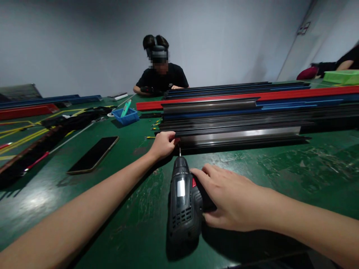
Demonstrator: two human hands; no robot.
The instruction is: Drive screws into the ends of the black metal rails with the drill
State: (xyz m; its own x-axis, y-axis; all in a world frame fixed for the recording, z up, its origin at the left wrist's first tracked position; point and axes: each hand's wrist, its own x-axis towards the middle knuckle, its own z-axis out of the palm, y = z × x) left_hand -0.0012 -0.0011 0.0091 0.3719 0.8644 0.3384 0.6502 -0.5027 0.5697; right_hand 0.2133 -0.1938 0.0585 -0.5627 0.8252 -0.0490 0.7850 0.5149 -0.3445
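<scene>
My right hand (228, 198) is wrapped round the grip of a black cordless drill (183, 198), whose thin bit points away from me at the near end of a long metal rail (241, 137). My left hand (163, 145) is closed on that rail end, fingers curled over its left tip right beside the bit. The rail lies at the front of a stack of long black, blue and red profiles (252, 108) on the green table (280, 168).
A phone (94, 154) lies flat to the left. A blue bin (126, 115) stands behind it, with black parts and yellow-wired strips (42, 138) further left. A person in black (161, 76) sits across the table. A green tray (340, 76) sits far right.
</scene>
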